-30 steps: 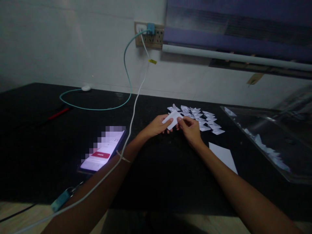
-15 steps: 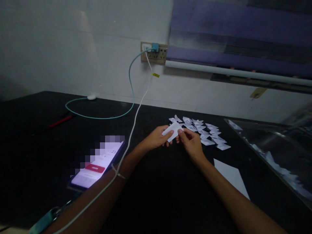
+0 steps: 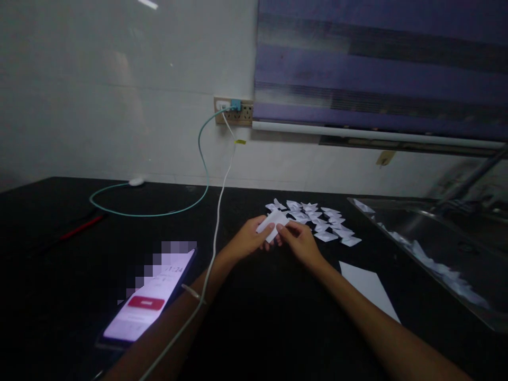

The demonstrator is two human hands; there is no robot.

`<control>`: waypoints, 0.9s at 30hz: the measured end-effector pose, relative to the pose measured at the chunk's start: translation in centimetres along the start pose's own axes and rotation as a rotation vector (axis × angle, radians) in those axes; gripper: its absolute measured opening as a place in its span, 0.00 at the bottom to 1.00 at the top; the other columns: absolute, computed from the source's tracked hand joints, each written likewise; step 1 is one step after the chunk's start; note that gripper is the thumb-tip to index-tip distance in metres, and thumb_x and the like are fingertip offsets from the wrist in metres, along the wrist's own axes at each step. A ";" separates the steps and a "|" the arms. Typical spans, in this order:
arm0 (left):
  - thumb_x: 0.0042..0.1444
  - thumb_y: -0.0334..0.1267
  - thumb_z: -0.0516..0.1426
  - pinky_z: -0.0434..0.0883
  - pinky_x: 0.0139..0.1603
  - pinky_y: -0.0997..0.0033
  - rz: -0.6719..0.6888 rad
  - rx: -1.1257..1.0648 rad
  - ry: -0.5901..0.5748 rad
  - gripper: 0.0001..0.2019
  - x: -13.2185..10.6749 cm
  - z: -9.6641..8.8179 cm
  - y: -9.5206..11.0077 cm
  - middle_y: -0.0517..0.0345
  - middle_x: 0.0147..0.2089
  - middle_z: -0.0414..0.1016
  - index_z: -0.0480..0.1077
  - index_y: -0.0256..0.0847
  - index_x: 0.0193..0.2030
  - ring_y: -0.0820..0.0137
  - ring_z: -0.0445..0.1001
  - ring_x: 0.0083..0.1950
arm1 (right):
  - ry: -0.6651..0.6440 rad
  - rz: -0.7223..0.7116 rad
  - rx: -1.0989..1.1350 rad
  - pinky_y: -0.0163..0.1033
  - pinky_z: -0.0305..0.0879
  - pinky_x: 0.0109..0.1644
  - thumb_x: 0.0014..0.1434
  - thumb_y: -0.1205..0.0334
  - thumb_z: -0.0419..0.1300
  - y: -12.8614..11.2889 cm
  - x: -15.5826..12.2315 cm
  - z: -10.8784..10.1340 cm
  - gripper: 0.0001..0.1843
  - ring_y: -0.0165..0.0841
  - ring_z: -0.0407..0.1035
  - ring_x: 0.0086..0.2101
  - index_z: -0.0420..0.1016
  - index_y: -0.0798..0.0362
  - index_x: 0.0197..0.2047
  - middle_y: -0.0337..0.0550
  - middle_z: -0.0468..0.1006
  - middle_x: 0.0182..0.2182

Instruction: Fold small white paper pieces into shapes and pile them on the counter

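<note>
A small folded piece of white paper [image 3: 275, 218] is held between my two hands above the dark countertop [image 3: 257, 328]. My left hand [image 3: 251, 236] pinches its left side, thumb on top and fingers beneath. My right hand [image 3: 300, 241] grips the right lower edge between thumb and fingers. Just beyond my hands lie several folded white paper boats [image 3: 323, 222], set in loose rows. To the right of my right forearm rests a flat white sheet of paper [image 3: 369, 288], partly covered by the arm.
On the left lies a lit phone [image 3: 146, 304]. A white cable [image 3: 216, 233] runs from the wall socket [image 3: 234, 112] across my left forearm. A teal cable [image 3: 151, 215] loops at the back. The metal sink [image 3: 448, 238] is on the right, a red-handled object [image 3: 81, 227] far left.
The camera view has tilted up and turned a little right, so everything sits lower and further left. Both hands keep hold of the folded paper, with little visible change in it.
</note>
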State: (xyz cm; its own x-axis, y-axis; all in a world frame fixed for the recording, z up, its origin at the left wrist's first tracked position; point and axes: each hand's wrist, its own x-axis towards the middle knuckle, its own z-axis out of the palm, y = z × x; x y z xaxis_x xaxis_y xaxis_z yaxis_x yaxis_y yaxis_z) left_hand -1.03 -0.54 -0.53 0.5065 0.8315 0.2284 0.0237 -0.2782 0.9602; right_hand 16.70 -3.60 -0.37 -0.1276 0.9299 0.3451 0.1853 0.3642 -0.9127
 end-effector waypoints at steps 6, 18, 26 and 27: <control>0.61 0.50 0.62 0.65 0.23 0.76 -0.058 -0.055 -0.017 0.15 -0.2 -0.2 0.4 0.58 0.28 0.77 0.71 0.38 0.37 0.76 0.73 0.22 | 0.060 0.002 -0.042 0.40 0.60 0.32 0.60 0.44 0.63 0.8 0.2 -0.8 0.23 0.32 0.64 0.23 0.71 0.51 0.21 0.39 0.71 0.19; 0.54 0.51 0.66 0.66 0.24 0.76 -0.085 -0.152 0.041 0.18 0.0 -1.3 0.4 0.51 0.30 0.83 0.69 0.38 0.30 0.70 0.79 0.26 | 0.029 0.055 0.048 0.39 0.57 0.32 0.61 0.44 0.63 0.6 0.4 -0.3 0.22 0.31 0.62 0.24 0.73 0.51 0.25 0.37 0.71 0.21; 0.54 0.57 0.64 0.62 0.22 0.76 -0.104 -0.140 -0.001 0.22 -0.1 -1.0 0.4 0.56 0.27 0.79 0.68 0.38 0.30 0.72 0.76 0.24 | 0.005 0.028 -0.032 0.39 0.56 0.33 0.62 0.48 0.60 0.4 0.2 -0.5 0.22 0.31 0.62 0.24 0.70 0.51 0.21 0.37 0.68 0.19; 0.56 0.58 0.62 0.61 0.22 0.77 -0.095 -0.124 -0.019 0.23 -0.2 -1.0 0.5 0.57 0.25 0.77 0.68 0.38 0.30 0.74 0.74 0.23 | 0.008 0.038 -0.026 0.39 0.55 0.32 0.61 0.49 0.60 0.5 0.2 -0.6 0.22 0.30 0.61 0.24 0.68 0.51 0.20 0.36 0.67 0.19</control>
State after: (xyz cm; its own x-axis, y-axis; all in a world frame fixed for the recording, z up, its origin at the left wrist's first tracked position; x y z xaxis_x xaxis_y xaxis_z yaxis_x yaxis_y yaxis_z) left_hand -1.95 -0.35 0.05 0.5233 0.8415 0.1340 -0.0336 -0.1367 0.9900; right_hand 17.30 -3.17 -0.58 -0.1126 0.9434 0.3120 0.2154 0.3297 -0.9192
